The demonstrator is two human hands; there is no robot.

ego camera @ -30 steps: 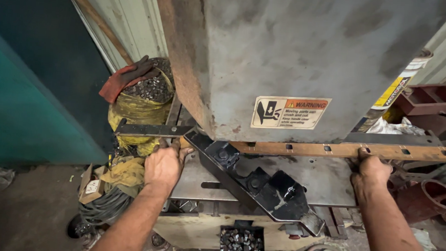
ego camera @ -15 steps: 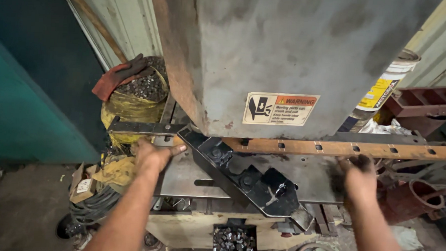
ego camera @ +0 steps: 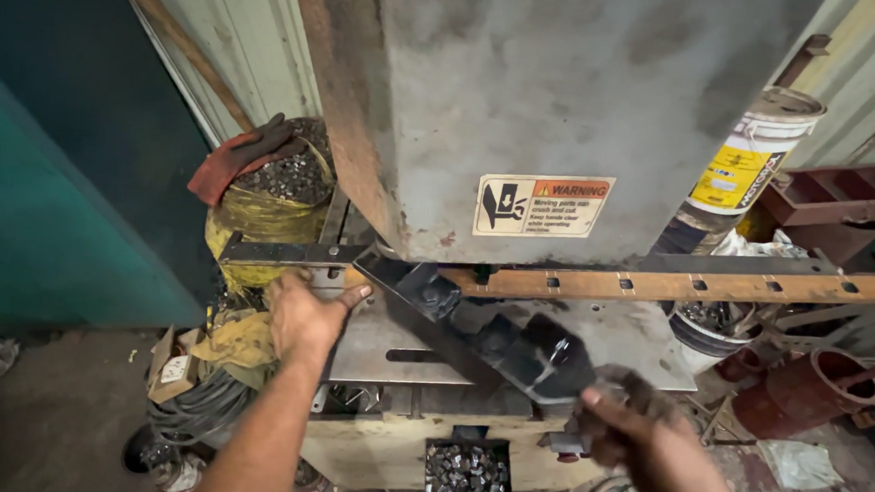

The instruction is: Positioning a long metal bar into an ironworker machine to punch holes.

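While left fingers (ego camera: 342,296) pinch the punched bar (ego camera: 672,284), the black guide (ego camera: 493,337) blocks right fingers (ego camera: 598,396), curled.

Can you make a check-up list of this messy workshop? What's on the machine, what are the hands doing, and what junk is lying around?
Surface: grey steel machine table, worn, with a slot.
Job's things: rusty punched flat bar lying across the table under the grey press body; black angled guide bolted on.
Clutter: yellow sack of metal slugs, red glove, slug tray, paint bucket.
Grippers: left hand grips the bar's end; right hand low by the guide's end, blurred.
Cables: dark coil on the floor.
Surroundings: teal wall, corrugated sheeting.
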